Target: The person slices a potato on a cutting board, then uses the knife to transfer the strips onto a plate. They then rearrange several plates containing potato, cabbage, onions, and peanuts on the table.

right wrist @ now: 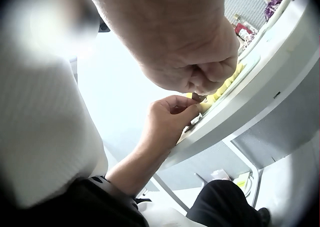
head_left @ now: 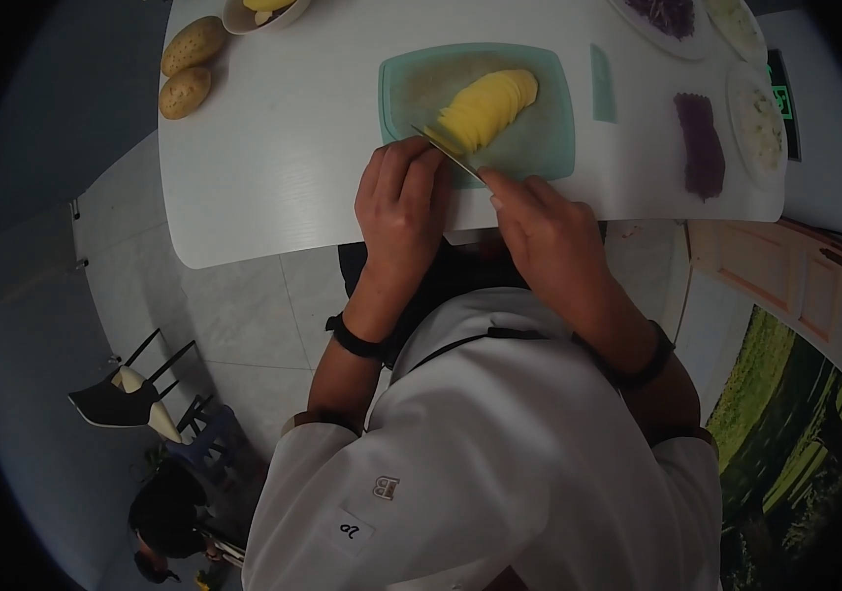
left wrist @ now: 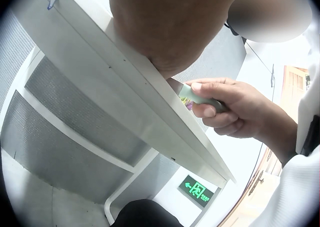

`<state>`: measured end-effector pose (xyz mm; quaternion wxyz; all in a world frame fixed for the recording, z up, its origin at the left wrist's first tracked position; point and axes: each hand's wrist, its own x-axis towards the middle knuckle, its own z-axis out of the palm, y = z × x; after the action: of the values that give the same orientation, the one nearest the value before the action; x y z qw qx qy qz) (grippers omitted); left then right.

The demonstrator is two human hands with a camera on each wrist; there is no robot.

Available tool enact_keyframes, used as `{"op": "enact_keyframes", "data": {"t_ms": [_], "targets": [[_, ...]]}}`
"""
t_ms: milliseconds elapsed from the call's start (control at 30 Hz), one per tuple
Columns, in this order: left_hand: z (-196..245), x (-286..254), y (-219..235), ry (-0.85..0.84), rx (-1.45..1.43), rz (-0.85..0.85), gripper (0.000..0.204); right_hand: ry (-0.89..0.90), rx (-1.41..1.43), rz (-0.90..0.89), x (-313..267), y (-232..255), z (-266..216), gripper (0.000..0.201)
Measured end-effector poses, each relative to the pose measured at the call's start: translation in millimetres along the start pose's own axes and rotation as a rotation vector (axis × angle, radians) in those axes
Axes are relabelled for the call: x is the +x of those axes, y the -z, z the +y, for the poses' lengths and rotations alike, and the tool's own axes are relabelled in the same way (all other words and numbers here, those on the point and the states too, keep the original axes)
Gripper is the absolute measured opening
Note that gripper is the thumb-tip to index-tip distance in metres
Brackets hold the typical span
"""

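Observation:
A peeled yellow potato (head_left: 488, 106), cut into a fanned row of thin slices, lies on a teal cutting board (head_left: 556, 123). My right hand (head_left: 551, 229) grips a knife by its pale green handle (left wrist: 189, 93), thumb along the side. The thin blade (head_left: 455, 158) slants across the near left end of the row. On the near side of that blade my left hand (head_left: 401, 192) holds the potato's end with bent fingers, its fingertips close to the blade. In the right wrist view, the left thumb and fingers (right wrist: 182, 109) meet beside the yellow potato; the palm hides the rest.
Two unpeeled potatoes (head_left: 190, 69) lie at the table's left edge, beside a bowl (head_left: 244, 22). Right of the board are a teal strip (head_left: 603, 84), a purple cloth-like piece (head_left: 700, 146) and plates of cut food (head_left: 761, 123). The white table's (head_left: 273, 187) near edge runs before my body.

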<state>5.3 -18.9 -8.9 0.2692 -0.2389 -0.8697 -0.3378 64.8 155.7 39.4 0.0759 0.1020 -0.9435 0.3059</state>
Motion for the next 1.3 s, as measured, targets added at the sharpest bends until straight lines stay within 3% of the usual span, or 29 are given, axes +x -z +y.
{"op": "enact_keyframes", "data": {"t_ms": [567,633,1300], "targets": [[1,2,3,0.029,-0.006,-0.02,0.026,0.0,-0.018,-0.077,11,1,2,0.021],[1,2,2,0.026,-0.003,-0.015,0.024,-0.088,0.044,-0.131,11,-2,1,0.027],[2,7,2,0.009,0.043,-0.094,0.027,-0.211,0.17,-0.034,0,-15,2,0.029]]}}
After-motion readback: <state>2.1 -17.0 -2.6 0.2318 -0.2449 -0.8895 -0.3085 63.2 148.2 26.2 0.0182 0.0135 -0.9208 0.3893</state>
